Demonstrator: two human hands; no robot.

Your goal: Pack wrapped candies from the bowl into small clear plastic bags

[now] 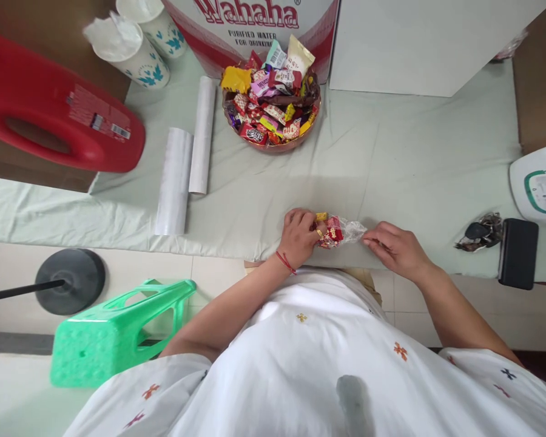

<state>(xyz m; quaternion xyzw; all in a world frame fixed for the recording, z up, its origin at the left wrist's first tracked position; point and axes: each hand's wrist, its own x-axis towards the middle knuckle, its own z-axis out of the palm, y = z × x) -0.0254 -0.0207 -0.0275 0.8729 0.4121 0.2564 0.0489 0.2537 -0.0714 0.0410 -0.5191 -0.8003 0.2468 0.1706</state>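
Near the table's front edge lies a clear plastic bag [349, 230] with red and yellow wrapped candies [332, 232] inside. My left hand [300, 233] is closed around the filled end of the bag, with a ring on one finger and a red string at the wrist. At the other end, my right hand [394, 247] pinches the gathered tip of the plastic between thumb and fingers. Beyond my hands stands a round bowl [273, 145] heaped with mixed wrapped candies [273, 103].
Two rolls of plastic film [175, 182] lie left of the bowl. A red jug [104, 136] and paper cups [148, 67] are farther left. Boxes [391, 48] line the back. Keys [480, 232], a black phone [519, 254] and a white bottle [539, 182] sit at right. A green stool [86, 352] stands below.
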